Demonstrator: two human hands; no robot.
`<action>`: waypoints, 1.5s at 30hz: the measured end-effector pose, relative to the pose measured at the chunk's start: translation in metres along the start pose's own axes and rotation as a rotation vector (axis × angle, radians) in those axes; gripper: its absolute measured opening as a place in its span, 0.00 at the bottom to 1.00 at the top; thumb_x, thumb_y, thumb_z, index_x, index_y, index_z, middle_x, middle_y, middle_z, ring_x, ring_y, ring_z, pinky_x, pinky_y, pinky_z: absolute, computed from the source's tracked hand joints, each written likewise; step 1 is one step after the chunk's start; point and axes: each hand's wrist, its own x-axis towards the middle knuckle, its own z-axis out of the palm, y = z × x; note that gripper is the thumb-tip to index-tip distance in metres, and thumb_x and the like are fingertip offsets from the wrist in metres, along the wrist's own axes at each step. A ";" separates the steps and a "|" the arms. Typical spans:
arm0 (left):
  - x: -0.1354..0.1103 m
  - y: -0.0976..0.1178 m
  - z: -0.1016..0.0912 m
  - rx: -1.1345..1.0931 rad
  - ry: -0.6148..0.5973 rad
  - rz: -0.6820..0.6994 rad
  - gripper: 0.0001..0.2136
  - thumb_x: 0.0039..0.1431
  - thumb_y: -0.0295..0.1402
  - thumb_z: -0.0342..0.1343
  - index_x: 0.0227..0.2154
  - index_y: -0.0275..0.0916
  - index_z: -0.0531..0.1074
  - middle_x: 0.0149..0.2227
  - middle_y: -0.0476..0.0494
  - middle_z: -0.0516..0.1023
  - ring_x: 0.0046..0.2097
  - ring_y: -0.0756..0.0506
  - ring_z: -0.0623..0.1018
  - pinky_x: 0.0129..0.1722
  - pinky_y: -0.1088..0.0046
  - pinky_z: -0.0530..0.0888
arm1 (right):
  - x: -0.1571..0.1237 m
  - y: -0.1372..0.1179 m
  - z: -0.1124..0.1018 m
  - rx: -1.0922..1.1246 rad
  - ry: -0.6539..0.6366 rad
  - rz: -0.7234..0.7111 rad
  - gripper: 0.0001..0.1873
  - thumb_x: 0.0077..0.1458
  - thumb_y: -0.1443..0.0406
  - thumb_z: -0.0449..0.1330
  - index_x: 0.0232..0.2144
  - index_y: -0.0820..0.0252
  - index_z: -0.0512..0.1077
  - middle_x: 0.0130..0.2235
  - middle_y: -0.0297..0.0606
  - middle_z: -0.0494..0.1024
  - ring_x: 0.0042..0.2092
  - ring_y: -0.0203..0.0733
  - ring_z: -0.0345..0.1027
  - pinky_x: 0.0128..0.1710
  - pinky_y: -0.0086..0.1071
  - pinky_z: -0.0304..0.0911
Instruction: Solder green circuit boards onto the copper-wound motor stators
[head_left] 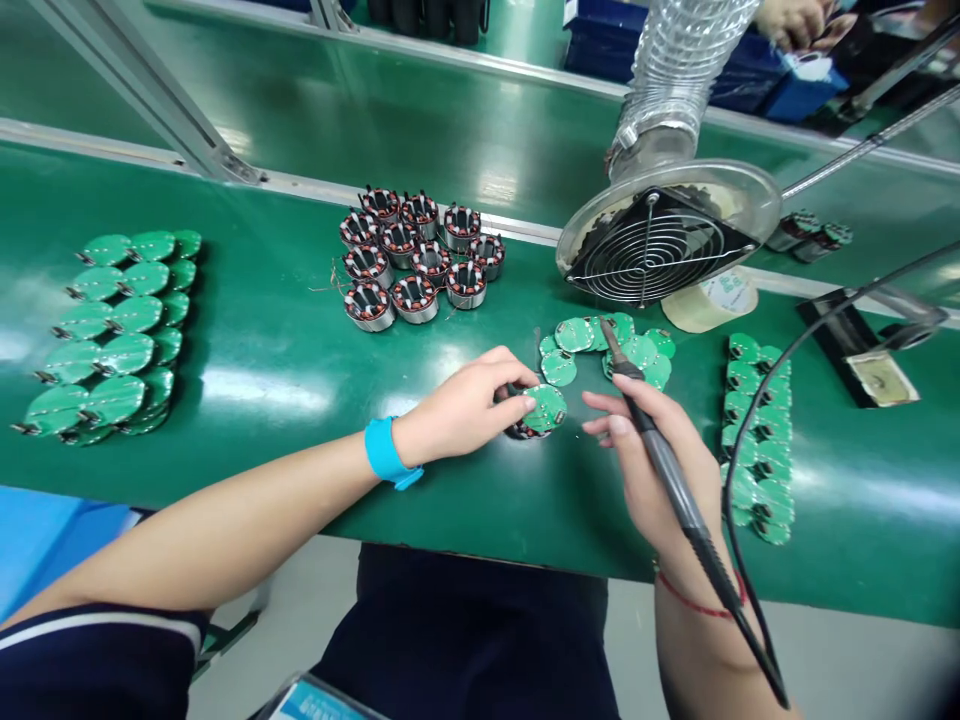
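My left hand [469, 405], with a blue wristband, pinches a round green circuit board [545, 407] that sits on a wound motor coil [523, 430] on the green bench. My right hand [656, 455] grips a black soldering iron [660, 455] like a pen, its tip pointing up toward a loose pile of round green boards [600, 345] just beyond. The iron's black cable [739, 450] loops off to the right.
A cluster of wound coils [416, 260] stands mid-bench. Rows of green boards lie at the left [112, 330] and right [757, 440]. A fume extractor fan [660, 240] with silver hose hangs at back right beside a tape roll [712, 300]. Another person's hand [791, 20] shows top right.
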 end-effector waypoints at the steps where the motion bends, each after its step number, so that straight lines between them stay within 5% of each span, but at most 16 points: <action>1: 0.001 0.001 0.000 -0.024 0.005 0.014 0.04 0.66 0.30 0.58 0.39 0.38 0.77 0.39 0.48 0.75 0.32 0.51 0.75 0.34 0.72 0.74 | 0.004 -0.001 0.001 -0.017 -0.034 0.007 0.18 0.71 0.59 0.62 0.60 0.49 0.75 0.49 0.41 0.87 0.39 0.44 0.86 0.39 0.37 0.83; 4: -0.001 0.004 0.001 0.019 0.086 0.161 0.04 0.66 0.28 0.57 0.34 0.39 0.74 0.35 0.49 0.75 0.34 0.49 0.75 0.36 0.72 0.74 | 0.015 -0.009 0.005 -0.006 -0.143 0.027 0.19 0.68 0.56 0.65 0.59 0.50 0.74 0.47 0.39 0.88 0.37 0.43 0.85 0.37 0.34 0.81; 10: -0.013 0.003 0.006 0.271 0.169 0.523 0.10 0.75 0.26 0.48 0.40 0.41 0.74 0.40 0.44 0.79 0.41 0.48 0.78 0.43 0.71 0.75 | 0.027 -0.027 0.012 0.117 -0.307 0.128 0.23 0.63 0.54 0.69 0.57 0.50 0.74 0.41 0.35 0.86 0.33 0.39 0.81 0.32 0.30 0.78; 13: -0.017 0.000 0.015 0.302 0.208 0.415 0.06 0.71 0.33 0.57 0.48 0.40 0.70 0.47 0.40 0.78 0.47 0.43 0.79 0.48 0.65 0.78 | 0.025 -0.026 0.013 0.238 -0.311 0.192 0.25 0.61 0.56 0.70 0.58 0.51 0.72 0.44 0.37 0.85 0.36 0.39 0.82 0.36 0.32 0.80; 16: -0.017 -0.002 0.027 0.302 0.181 0.141 0.25 0.60 0.43 0.69 0.53 0.38 0.67 0.50 0.35 0.76 0.51 0.36 0.78 0.50 0.55 0.79 | 0.023 -0.023 0.017 0.371 -0.309 0.252 0.26 0.62 0.57 0.70 0.60 0.50 0.70 0.48 0.39 0.84 0.40 0.40 0.82 0.39 0.33 0.81; 19: -0.015 -0.002 0.034 0.219 0.080 0.012 0.21 0.62 0.38 0.67 0.53 0.40 0.66 0.51 0.37 0.78 0.53 0.35 0.79 0.53 0.52 0.79 | 0.023 -0.020 0.023 0.414 -0.275 0.263 0.26 0.62 0.58 0.70 0.59 0.49 0.70 0.49 0.38 0.84 0.40 0.39 0.81 0.37 0.32 0.80; 23: -0.012 -0.003 0.029 0.025 -0.001 0.003 0.25 0.60 0.31 0.68 0.57 0.41 0.64 0.57 0.33 0.77 0.59 0.35 0.79 0.56 0.54 0.79 | 0.027 -0.013 0.019 0.302 -0.238 0.185 0.25 0.63 0.58 0.68 0.60 0.48 0.69 0.51 0.39 0.83 0.40 0.39 0.80 0.39 0.33 0.79; 27: -0.013 -0.007 0.021 -0.170 -0.104 0.023 0.26 0.61 0.27 0.66 0.59 0.42 0.61 0.62 0.31 0.76 0.65 0.37 0.78 0.61 0.55 0.78 | 0.029 -0.007 -0.001 -0.026 -0.290 -0.052 0.27 0.63 0.62 0.67 0.62 0.48 0.68 0.54 0.40 0.83 0.40 0.41 0.78 0.41 0.37 0.77; 30: -0.014 -0.008 0.023 -0.229 -0.078 -0.007 0.26 0.60 0.26 0.67 0.57 0.43 0.61 0.60 0.31 0.77 0.63 0.38 0.80 0.61 0.53 0.78 | 0.029 -0.008 -0.011 -0.267 -0.342 -0.240 0.26 0.63 0.66 0.65 0.62 0.48 0.69 0.50 0.39 0.83 0.41 0.45 0.77 0.42 0.39 0.76; 34: -0.015 -0.008 0.026 -0.206 -0.033 -0.025 0.25 0.58 0.25 0.69 0.53 0.42 0.62 0.57 0.34 0.76 0.61 0.38 0.81 0.61 0.54 0.80 | 0.029 -0.011 -0.008 -0.316 -0.421 -0.407 0.28 0.66 0.69 0.61 0.66 0.49 0.65 0.45 0.38 0.82 0.39 0.45 0.74 0.40 0.38 0.74; 45: -0.022 -0.003 0.028 -0.220 -0.006 -0.091 0.21 0.60 0.28 0.67 0.50 0.44 0.62 0.54 0.40 0.77 0.59 0.37 0.80 0.62 0.52 0.78 | 0.028 -0.007 0.001 -0.256 -0.427 -0.412 0.29 0.67 0.69 0.62 0.67 0.48 0.64 0.43 0.37 0.81 0.38 0.46 0.73 0.41 0.40 0.74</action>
